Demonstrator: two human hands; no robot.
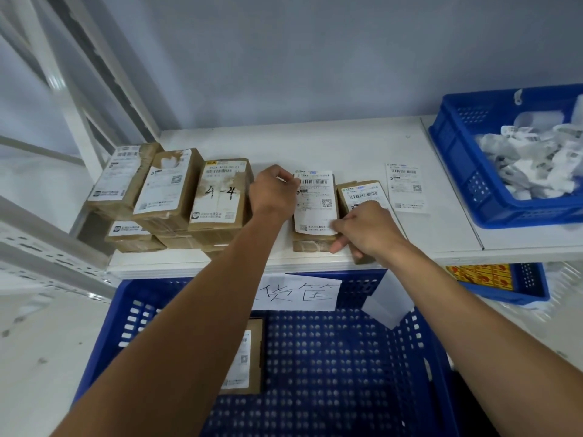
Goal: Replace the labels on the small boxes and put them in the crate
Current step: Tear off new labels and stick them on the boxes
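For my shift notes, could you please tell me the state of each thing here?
Label, held at two corners over box.
Left grip, pinching label's top corner.
Right grip, pinching its bottom corner.
Crate, holds one parcel.
Spare label, lying flat on shelf.
Bin, full of crumpled labels.

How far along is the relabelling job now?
Done: one labelled box lies in the blue crate. In hand: the left hand and right hand hold a label on a shelf box. Left: the stacked boxes, the neighbouring box, a loose label.
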